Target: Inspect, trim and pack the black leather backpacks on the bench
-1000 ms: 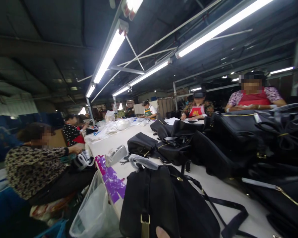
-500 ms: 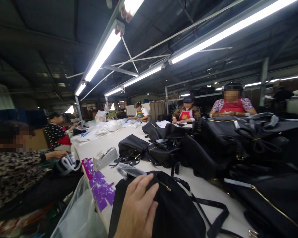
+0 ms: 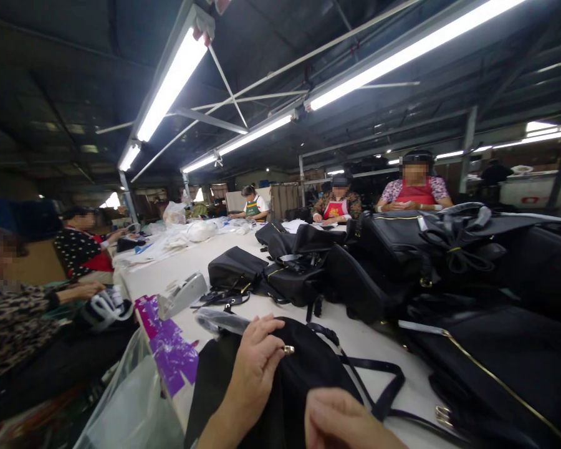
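Observation:
A black bag (image 3: 308,368) lies on the white table (image 3: 364,340) right in front of me. My left hand (image 3: 255,362) rests on top of it, fingers curled and pinching a small metal ring (image 3: 288,350) on the bag. My right hand (image 3: 346,421) comes in at the bottom edge against the bag's near side; its fingers are out of view. A dark strap (image 3: 378,386) trails from the bag toward the right.
Heaps of black bags (image 3: 425,262) fill the table's right side. A tape dispenser (image 3: 182,294) and purple tape strips (image 3: 171,349) sit at the left edge, above a clear plastic bag (image 3: 131,405). Seated people work along both sides.
My left hand has gone from lying flat on the bag to pinching its metal ring. My right hand has come into view. The camera has swung slightly right.

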`<state>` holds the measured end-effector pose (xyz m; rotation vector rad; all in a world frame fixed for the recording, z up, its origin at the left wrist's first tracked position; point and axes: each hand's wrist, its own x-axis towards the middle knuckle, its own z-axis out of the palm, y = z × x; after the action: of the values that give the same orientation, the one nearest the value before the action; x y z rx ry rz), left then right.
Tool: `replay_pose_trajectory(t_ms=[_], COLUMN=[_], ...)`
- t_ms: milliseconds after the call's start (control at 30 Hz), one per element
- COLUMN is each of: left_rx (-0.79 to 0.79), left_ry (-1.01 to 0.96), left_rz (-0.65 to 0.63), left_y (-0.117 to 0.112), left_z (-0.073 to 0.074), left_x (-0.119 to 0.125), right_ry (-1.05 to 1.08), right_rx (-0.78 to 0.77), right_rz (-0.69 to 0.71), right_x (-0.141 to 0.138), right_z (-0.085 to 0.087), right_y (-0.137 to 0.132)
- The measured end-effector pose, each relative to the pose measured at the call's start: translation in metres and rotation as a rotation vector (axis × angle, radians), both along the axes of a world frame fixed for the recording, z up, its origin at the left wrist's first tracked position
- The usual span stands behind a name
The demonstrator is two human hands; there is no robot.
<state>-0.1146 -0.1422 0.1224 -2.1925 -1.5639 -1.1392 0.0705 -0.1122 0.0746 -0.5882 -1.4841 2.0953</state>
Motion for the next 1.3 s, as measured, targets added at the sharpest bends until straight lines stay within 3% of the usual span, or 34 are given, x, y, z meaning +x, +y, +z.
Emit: replay_pose_trajectory(t_ms=[167,400,600,867,1133,1200,1300], left_rx=[0.188,0.319,0.266,0.283,0.250,0.212,0.136], left_ry=[0.089,0.249,0.246,0.245,0.181,0.139,0.052], left_rz=[0.006,-0.036,-0.066,-0.087,-0.064,-0.045,-0.028], left_y=[-0.003,-0.008,-0.010,-0.008,-0.004,-0.004,-0.004], left_z=[-0.020,-0.045,-0.061,-0.069,-0.074,-0.071,-0.064], left_x=[0.008,0.011,0.009,0.000,-0.004,-0.003,0.000], right_ry=[0.000,-0.052,-0.028,0.116,0.067,0.063,0.073], right_rx=[-0.132,-0.089,-0.075,-0.001,0.047,0.064,0.133], right_rz=[-0.216,-0.183,-0.110,-0.033,-0.042,-0.084,-0.273], right_x=[-0.012,-0.031,-0.025,-0.027,-0.024,-0.022,-0.020], right_z=[-0.005,-0.014,-0.013,-0.027,-0.033,-0.031,-0.025], right_y=[0.018,0.010,0.005,0.006,0.009,0.011,0.015])
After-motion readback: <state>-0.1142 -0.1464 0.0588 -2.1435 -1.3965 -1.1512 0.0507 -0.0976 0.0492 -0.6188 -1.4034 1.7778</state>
